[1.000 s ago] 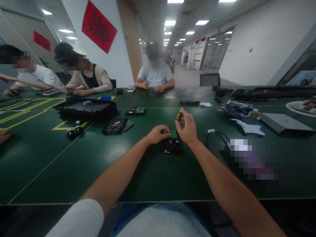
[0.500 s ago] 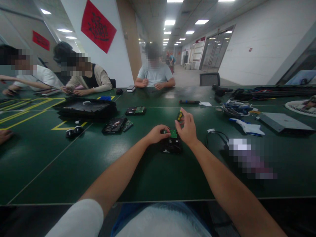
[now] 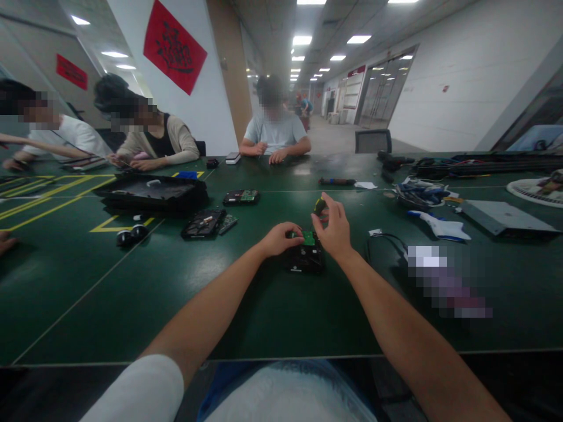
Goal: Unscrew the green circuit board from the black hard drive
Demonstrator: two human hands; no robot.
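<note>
In front of me a black hard drive (image 3: 303, 259) lies flat on the green table, its green circuit board (image 3: 308, 238) facing up at the far end. My left hand (image 3: 284, 239) is closed at the drive's left side, thumb and fingers at the edge of the board. Over the right side, my right hand (image 3: 333, 225) grips the short black and yellow handle of a screwdriver (image 3: 319, 205) between thumb and fingers. The handle stands above the board; its tip is hidden by my hands.
To the left lie another hard drive (image 3: 204, 224), a loose circuit board (image 3: 227, 223) and a black tray (image 3: 153, 192). A further drive (image 3: 241, 197) sits beyond. On the right are a blue-white object (image 3: 442, 226), a metal box (image 3: 505, 217) and cables (image 3: 422, 193). Several people sit around the table.
The screwdriver handle has turned a little in my right hand, showing more black and less yellow. My left hand and the hard drive stay put. The person opposite has shifted a hand.
</note>
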